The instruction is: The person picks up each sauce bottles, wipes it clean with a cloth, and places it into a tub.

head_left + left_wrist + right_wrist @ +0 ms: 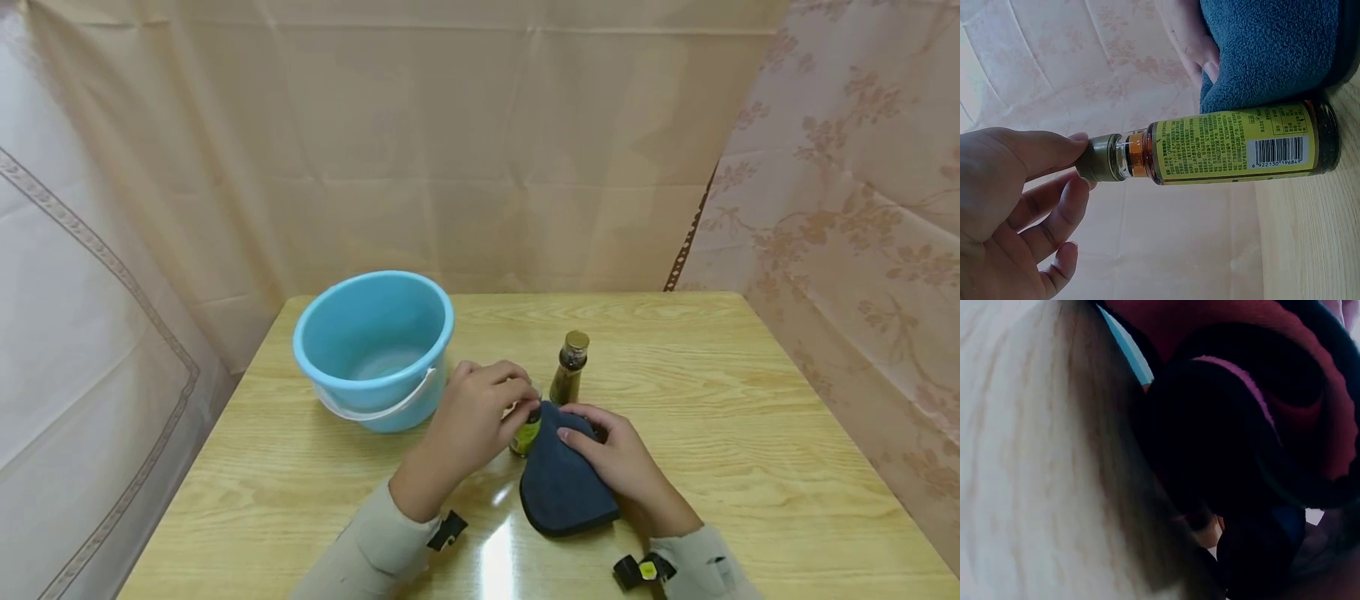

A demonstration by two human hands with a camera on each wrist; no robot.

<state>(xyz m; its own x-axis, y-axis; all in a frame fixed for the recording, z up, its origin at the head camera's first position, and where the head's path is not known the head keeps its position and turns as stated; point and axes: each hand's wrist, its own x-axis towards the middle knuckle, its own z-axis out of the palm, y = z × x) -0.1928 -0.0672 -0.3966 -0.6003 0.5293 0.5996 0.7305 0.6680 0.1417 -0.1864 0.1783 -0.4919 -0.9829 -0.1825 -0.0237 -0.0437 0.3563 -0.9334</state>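
Observation:
A small glass bottle (527, 435) with a yellow-green label stands upright on the table, partly behind my left hand (476, 408). In the left wrist view, thumb and fingertips pinch the bottle's gold-brown cap (1101, 157), which sits on its neck. My right hand (618, 457) grips a folded dark blue towel (566, 483), thumb on top, the other fingers mostly hidden. The towel lies right beside the labelled bottle. In the right wrist view, dark folds of cloth with a reddish inner side (1341, 434) fill much of the picture.
A light blue bucket (300, 354) with a white handle (390, 412) stands on the left of the wooden table (712, 400). Just behind the towel stands a second bottle (567, 379) with a gold cap. Curtains (465, 150) hang behind the table and at both sides.

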